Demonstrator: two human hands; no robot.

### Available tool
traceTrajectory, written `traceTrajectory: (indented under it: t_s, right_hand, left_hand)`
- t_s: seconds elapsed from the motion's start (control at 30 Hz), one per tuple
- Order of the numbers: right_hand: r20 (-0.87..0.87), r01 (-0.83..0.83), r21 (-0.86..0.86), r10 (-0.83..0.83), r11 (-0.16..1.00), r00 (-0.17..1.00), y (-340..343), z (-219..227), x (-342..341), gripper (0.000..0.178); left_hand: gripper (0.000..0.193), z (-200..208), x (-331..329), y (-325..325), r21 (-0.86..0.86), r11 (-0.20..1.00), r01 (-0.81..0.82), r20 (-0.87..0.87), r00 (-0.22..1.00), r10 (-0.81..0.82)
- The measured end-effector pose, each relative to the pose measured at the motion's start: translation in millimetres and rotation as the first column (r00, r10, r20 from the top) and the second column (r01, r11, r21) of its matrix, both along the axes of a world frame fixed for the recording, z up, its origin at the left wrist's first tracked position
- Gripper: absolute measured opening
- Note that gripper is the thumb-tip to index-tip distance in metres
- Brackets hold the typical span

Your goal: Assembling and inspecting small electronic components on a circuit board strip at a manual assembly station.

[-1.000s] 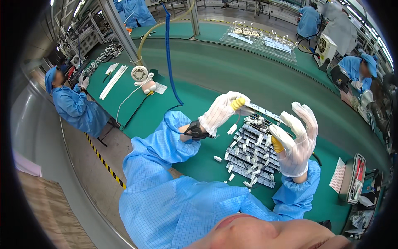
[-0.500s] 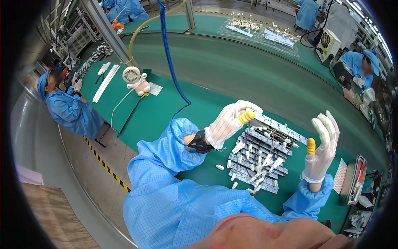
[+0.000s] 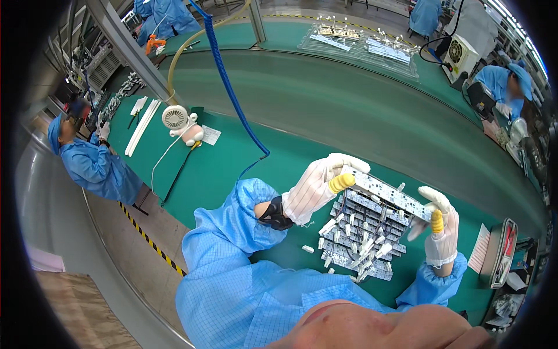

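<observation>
A long, narrow circuit-board strip with dark spots spans both my hands above a stack. My left hand, in a white striped glove with a yellow finger cot, grips its left end between thumb and fingers. At the right end, my right hand, gloved the same way, has its fingers curled behind the strip and its yellow-covered thumb in front. Just below lies the stack of similar board strips, fanned in rows, with thin wires and white plug connectors over it. A black band circles my left wrist.
A blue coiled hose hangs over the green bench. Left stand a small fan and white strips. A metal case and a printed sheet lie right. Co-workers sit at other benches.
My right hand has gone from open, fingers raised beside the strip, to closed around its right end. The strip has tilted and shifted slightly toward me. My left hand keeps its grip.
</observation>
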State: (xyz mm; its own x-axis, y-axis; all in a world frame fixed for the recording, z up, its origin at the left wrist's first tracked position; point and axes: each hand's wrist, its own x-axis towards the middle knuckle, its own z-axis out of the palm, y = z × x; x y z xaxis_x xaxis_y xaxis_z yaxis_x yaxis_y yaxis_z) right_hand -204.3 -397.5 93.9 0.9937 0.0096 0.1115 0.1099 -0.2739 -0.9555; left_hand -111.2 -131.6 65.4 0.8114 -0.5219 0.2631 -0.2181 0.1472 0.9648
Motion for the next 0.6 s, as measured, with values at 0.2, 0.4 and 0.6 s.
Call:
traceTrajectory:
  t_s: [0.2, 0.4, 0.6]
  right_hand:
    - [0.039, 0.083, 0.008, -0.083, 0.997, 0.996, -6, -5, 6, 0.048]
    - [0.041, 0.126, 0.065, -0.129, 0.99, 0.991, -14, -8, 4, 0.031]
    - [0.111, 0.105, 0.179, -0.126, 0.978, 0.986, -6, -8, 3, 0.032]
  left_hand:
    - [0.052, 8, 1, 2, -0.131, 0.976, 0.175, -0.121, 0.974, -0.191]
    - [0.057, 8, -2, 7, -0.097, 0.964, 0.249, -0.169, 0.95, -0.263]
    - [0.052, 18, -6, 10, 0.036, 0.968, 0.248, -0.159, 0.958, -0.24]
